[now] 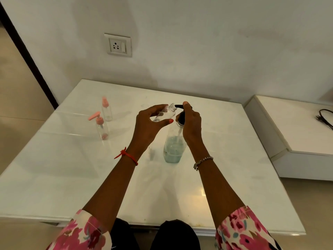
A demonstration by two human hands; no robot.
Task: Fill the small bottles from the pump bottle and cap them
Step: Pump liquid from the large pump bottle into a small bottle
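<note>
A clear pump bottle point(173, 147) with pale blue liquid in its lower part stands mid-table. My right hand point(191, 121) is curled around its black pump head, one finger on top of the head; the black nozzle point(178, 106) points left. My left hand point(149, 121) holds a small clear uncapped bottle point(168, 112) tilted, its threaded mouth right at the nozzle. To the left stand two other small clear bottles: one with a pink pump cap point(101, 128) and one with a pink spray cap point(106, 109).
The white glossy table point(72, 168) stands against a white wall with a power socket point(118, 45). A lower white unit point(297, 134) with a black cable point(325, 118) sits to the right. My knees show under the table's front edge.
</note>
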